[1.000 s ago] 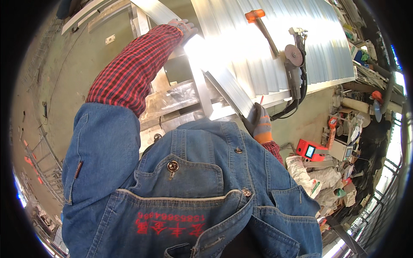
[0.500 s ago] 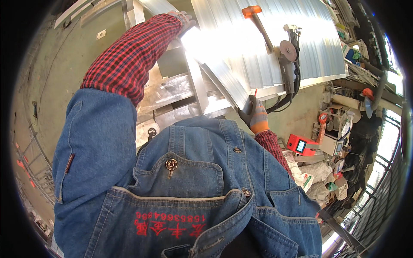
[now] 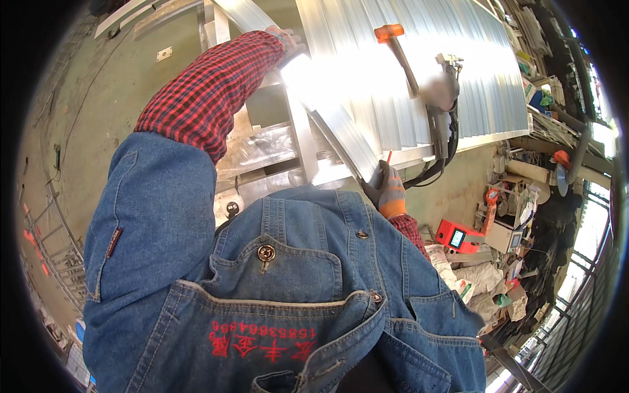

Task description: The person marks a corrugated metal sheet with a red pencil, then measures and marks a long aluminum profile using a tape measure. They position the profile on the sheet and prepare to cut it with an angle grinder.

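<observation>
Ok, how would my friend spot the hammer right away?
Find the big, shiny, ribbed metal surface at the top of the picture. On it, just left of the dark power tool, lies the hammer. Its bright orange head and slim brown handle set it apart.

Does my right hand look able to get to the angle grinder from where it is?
Probably yes: the right hand is near the angle grinder, with only black cable seeming to run close to the way, though it would have to leave the ribbed metal strip it touches.
</observation>
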Action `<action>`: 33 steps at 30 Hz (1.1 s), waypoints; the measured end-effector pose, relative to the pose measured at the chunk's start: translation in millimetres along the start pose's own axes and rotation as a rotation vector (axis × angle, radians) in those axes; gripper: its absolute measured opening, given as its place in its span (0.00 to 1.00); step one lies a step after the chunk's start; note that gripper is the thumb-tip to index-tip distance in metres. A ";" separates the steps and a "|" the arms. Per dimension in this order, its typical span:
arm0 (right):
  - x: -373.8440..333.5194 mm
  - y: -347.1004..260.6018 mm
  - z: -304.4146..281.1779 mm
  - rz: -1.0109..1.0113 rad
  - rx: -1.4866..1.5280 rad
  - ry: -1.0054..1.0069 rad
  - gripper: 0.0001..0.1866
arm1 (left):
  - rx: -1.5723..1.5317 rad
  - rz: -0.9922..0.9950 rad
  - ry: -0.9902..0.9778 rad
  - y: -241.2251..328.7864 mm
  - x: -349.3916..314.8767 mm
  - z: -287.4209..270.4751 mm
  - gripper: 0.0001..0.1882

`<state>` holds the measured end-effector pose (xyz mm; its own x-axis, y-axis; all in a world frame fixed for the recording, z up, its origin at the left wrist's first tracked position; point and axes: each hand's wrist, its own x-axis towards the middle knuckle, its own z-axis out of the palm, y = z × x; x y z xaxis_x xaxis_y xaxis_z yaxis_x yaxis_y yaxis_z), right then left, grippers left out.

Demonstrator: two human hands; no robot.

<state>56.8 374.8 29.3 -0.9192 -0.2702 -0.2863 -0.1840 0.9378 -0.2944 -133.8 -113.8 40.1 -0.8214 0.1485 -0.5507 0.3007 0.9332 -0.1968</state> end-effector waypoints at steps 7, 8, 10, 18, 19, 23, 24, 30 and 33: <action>1.5 11.3 10.7 -0.037 0.005 0.039 0.50 | 0.047 0.024 0.048 3.2 -6.2 -1.7 0.41; 0.8 11.9 11.2 -0.029 0.007 0.043 0.50 | 0.035 0.035 0.058 3.0 -7.2 -1.5 0.40; 0.4 10.8 12.6 -0.022 0.010 0.054 0.50 | 0.035 0.071 0.101 -0.3 -9.3 -0.7 0.31; 1.9 9.9 10.7 -0.022 0.062 0.031 0.49 | -0.003 0.097 0.097 -2.9 -14.7 -7.7 0.28; 2.0 10.5 11.2 -0.027 0.061 0.027 0.49 | 0.006 0.102 0.079 -3.4 -15.8 -9.9 0.31; 1.6 13.4 13.1 -0.038 0.068 0.038 0.50 | -0.007 0.106 0.040 -4.0 -19.0 -13.6 0.43; 1.0 14.0 13.8 -0.052 0.069 0.053 0.49 | 0.001 0.102 0.050 -3.9 -18.8 -13.1 0.44; 0.1 18.1 15.9 -0.122 0.075 0.107 0.45 | -0.022 0.084 0.044 -2.9 -15.2 -9.8 0.47; 2.5 21.5 18.7 -0.121 0.063 0.090 0.48 | -0.028 0.094 0.064 -3.1 -19.3 -11.7 0.44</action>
<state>57.0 390.2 5.2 -0.9198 -0.3570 -0.1630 -0.2757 0.8834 -0.3790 -124.5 -115.8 60.8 -0.8200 0.2553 -0.5123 0.3645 0.9230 -0.1236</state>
